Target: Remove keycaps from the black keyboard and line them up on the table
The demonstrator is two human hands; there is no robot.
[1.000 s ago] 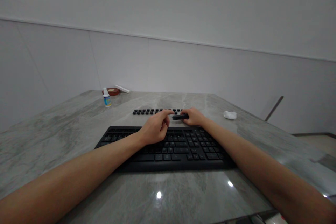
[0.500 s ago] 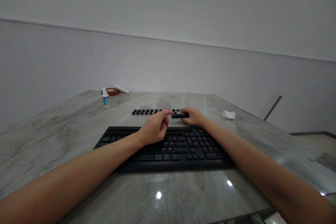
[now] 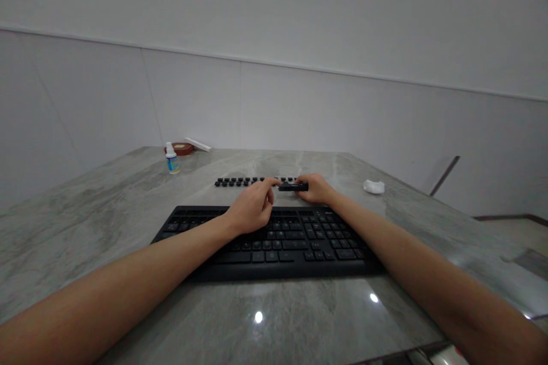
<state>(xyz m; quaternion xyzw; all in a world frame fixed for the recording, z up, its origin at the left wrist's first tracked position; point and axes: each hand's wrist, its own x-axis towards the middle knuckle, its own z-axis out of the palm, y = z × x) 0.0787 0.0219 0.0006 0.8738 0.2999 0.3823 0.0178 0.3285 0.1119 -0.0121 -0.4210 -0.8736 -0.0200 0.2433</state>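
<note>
A black keyboard (image 3: 274, 242) lies on the grey marble table (image 3: 107, 222) in front of me. Behind it, several loose black keycaps (image 3: 240, 182) stand in a row. My right hand (image 3: 315, 189) grips one end of a long black keycap (image 3: 293, 186) just past the keyboard's far edge. My left hand (image 3: 252, 207) hovers over the keyboard's upper rows, fingers curled, with its forefinger reaching to the long keycap's left end.
A small white bottle with a blue label (image 3: 172, 159) stands at the far left of the table, with a red-brown round thing (image 3: 183, 148) and a white strip (image 3: 197, 144) behind it. A crumpled white wad (image 3: 374, 186) lies to the right.
Both hands and the long keycap have edged slightly away from me and to the left. The grip looks the same.
</note>
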